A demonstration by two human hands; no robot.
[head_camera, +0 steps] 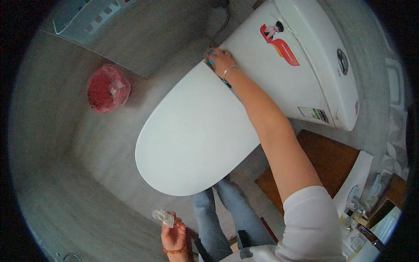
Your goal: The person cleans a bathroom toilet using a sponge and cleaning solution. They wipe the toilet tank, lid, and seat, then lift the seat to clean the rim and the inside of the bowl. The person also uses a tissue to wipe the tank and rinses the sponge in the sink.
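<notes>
My right hand (223, 62), with a silver bracelet at the wrist, reaches to the far hinge corner of a closed white toilet lid (196, 131). Its fingers are curled on a small blue-and-clear object (212, 57), partly hidden under them, where the lid meets the white toilet tank (278, 62). Low in the view, my left hand (174, 231) is raised near the lid's front end, apart from it. It pinches a crumpled white tissue (163, 217) between the fingers. An orange beaded bracelet circles that wrist.
A red waste bin (108, 89) with a clear liner stands on the floor at left. A pale plastic basket (88, 19) is at the upper left. To the right are a brown wooden cabinet (324, 157) and a white counter edge (355, 173) with bottles. My legs are below the lid.
</notes>
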